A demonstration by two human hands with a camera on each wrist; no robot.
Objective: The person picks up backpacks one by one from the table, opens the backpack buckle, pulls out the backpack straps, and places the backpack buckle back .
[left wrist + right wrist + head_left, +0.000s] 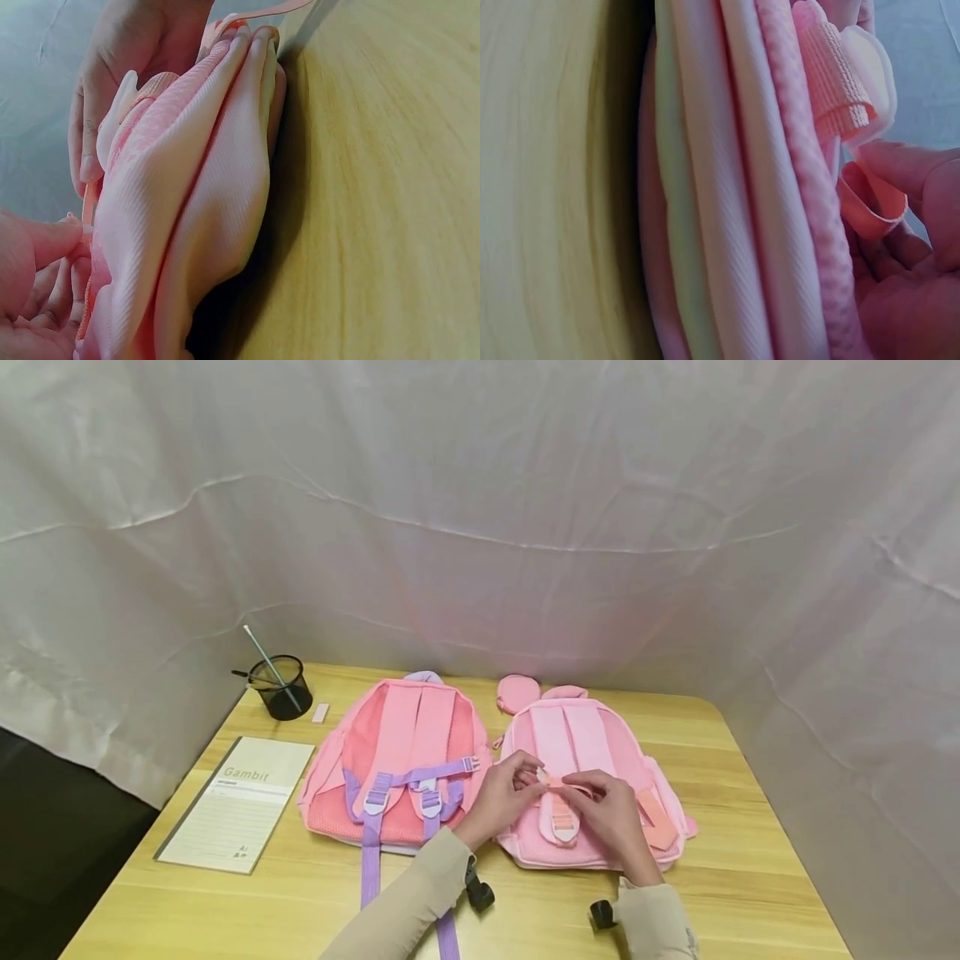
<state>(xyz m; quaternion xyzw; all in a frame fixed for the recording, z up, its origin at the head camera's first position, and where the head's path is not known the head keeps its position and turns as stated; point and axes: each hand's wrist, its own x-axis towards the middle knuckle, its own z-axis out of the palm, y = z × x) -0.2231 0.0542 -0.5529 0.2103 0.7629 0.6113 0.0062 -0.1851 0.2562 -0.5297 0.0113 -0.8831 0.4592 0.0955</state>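
Observation:
A pink backpack [525, 843] lies on the table with its shoulder straps facing up. Above its straps, my left hand [508, 795] pinches an orange webbing strap [87, 206], close to a small white buckle piece [543, 776]. My right hand [611, 814] pinches the same webbing from the other side, and a loop of orange strap [889, 214] bends at its fingers in the right wrist view. Just below the hands sits a white strap adjuster [564, 833] threaded with orange webbing. Fingers partly hide the buckle piece.
Left of it lies a second backpack [330, 802] in coral pink with purple straps [371, 868]. A notebook [232, 818], an eraser [320, 713] and a black mesh pen holder [288, 697] stand farther left. A round pink pouch [517, 693] is behind. Grey fabric surrounds the table.

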